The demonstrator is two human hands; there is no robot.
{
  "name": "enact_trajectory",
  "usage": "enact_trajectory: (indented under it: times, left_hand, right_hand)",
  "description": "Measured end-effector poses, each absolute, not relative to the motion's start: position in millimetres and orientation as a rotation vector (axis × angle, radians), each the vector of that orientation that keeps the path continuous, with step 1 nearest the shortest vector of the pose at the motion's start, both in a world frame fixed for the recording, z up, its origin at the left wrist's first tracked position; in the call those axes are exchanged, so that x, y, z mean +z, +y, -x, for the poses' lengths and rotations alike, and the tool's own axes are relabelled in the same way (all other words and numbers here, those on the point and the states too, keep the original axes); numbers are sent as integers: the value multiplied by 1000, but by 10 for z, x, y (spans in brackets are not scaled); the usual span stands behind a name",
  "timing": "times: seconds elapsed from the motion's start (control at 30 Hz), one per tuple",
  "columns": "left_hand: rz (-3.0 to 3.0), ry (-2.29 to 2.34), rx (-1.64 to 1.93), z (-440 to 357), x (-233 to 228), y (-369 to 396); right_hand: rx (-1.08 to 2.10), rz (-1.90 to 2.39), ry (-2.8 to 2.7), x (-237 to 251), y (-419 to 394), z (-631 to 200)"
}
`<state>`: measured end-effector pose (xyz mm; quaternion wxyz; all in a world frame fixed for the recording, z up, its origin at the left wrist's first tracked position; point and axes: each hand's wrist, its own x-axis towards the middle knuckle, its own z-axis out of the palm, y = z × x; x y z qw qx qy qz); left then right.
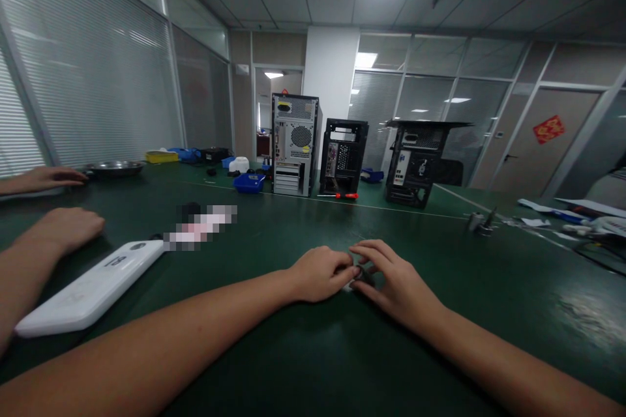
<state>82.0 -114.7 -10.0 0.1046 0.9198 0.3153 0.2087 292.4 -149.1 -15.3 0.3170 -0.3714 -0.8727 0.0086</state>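
Both my hands meet low over the green tabletop (303, 352), near the middle of the view. My left hand (320, 272) is closed, its thumb and fingers pinched at a small greyish object (366, 275). From the other side, my right hand (395, 279) curls its fingers and thumb around the same object. Most of that object is covered by fingers, so its kind does not show.
Three computer cases stand behind: a tall one (293, 150), a small open frame (345, 156) and another (415, 166). A red screwdriver (346, 195) lies before them, a blue bin (249, 183) beside. At left are another person's hands (68, 229) and a white device (92, 287).
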Motion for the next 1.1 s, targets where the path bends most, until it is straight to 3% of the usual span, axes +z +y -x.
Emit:
enact_trajectory:
  times: [0.2, 0.47, 1.1]
  left_hand:
    - [-2673, 951, 659, -831, -98, -1147]
    - [-2453, 1090, 880, -806, -163, -1001]
    - [-2855, 735, 669, -835, -166, -1066]
  right_hand:
    - [118, 1142, -2354, -142, -1489, -2883]
    - [-2, 1184, -2303, -217, -1330, -3039]
    - [-305, 1072, -2478, -127, -1513, -2864]
